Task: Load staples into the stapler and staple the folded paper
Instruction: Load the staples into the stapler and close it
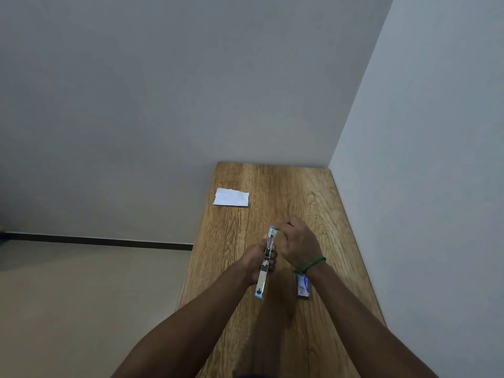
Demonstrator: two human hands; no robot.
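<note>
Head view of a work surface set in a room corner. Two plain grey walls (163, 91) meet at the right behind a long wooden table (313, 203), with a pale floor (81, 282) to its left. Both forearms reach forward over the near half of the table. The left hand (257, 259) is closed around the middle of the stapler (263, 276), fingers curled about its body, holding it raised above the wood. The stapler lies lengthwise away from the person, its chrome near end toward the camera and its blue-edged far end pointing toward the back wall. The right hand (297, 242) sits just right of that far end with its fingers curled and the fingertips at the stapler's tip; whether they pinch the tip, hold staples or hold nothing is too small to tell. The folded paper (231, 197), white, lies flat near the table's far left edge, well apart from both hands. A small blue-and-white staple box (303, 286) rests on the table, partly under the right wrist. A green wristband (313, 263) circles that wrist.
</note>
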